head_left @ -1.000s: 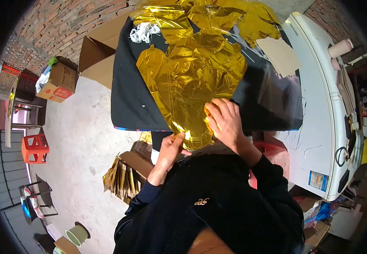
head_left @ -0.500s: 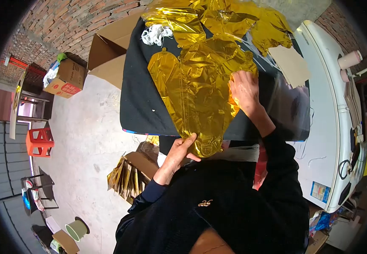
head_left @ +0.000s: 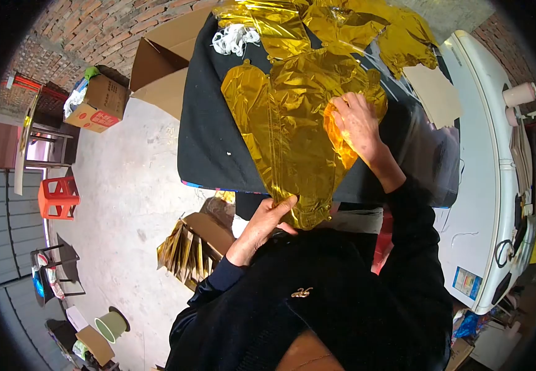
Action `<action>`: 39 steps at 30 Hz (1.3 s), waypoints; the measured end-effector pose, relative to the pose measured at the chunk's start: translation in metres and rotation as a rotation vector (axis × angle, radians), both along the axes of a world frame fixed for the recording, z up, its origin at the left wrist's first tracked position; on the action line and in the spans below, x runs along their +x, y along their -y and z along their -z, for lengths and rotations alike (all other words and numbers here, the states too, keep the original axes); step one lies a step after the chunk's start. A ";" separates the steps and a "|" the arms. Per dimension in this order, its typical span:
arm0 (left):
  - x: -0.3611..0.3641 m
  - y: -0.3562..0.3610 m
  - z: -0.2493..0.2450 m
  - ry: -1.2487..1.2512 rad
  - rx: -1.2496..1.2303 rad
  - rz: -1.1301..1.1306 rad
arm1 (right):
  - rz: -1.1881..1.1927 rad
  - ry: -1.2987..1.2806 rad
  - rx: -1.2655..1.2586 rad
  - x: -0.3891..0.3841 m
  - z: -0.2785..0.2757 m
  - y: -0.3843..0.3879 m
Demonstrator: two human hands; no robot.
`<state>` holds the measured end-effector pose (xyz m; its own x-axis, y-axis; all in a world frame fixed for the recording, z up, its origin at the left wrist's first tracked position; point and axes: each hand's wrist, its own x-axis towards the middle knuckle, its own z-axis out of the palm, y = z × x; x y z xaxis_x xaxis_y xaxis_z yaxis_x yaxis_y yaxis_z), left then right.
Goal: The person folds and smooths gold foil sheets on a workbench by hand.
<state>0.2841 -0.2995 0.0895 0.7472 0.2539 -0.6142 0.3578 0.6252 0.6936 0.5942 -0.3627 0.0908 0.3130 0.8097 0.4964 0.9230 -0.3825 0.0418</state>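
A flat gold foil balloon (head_left: 302,136) lies crinkled on the black-covered table (head_left: 215,145), its lower end hanging past the front edge. My left hand (head_left: 266,224) pinches that lower end at its left side, thumb on top. On the balloon's right side, my right hand (head_left: 357,127) is closed over the foil edge and folds it inward, and the turned part glows orange beneath the fingers. The right fingertips are partly hidden in the foil.
More gold foil balloons (head_left: 404,43) are heaped at the table's far end, beside white string (head_left: 235,39) and a cardboard sheet (head_left: 433,96). A white refrigerator (head_left: 478,173) lies along the right. An open carton (head_left: 162,74) and a box of folded gold foil (head_left: 184,256) stand left.
My right hand has moved slightly left, bringing the balloon's right edge further inward, with more orange-lit foil showing. My left hand keeps its pinch. The whole view has shifted slightly.
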 end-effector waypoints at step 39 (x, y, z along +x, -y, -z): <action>-0.006 -0.005 0.009 0.011 0.061 0.039 | 0.046 -0.096 -0.039 0.040 -0.022 -0.049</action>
<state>0.2776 -0.2945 0.0806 0.7640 0.2613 -0.5899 0.3729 0.5673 0.7342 0.6341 -0.3134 0.1124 0.3947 0.8113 0.4312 0.9050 -0.4244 -0.0300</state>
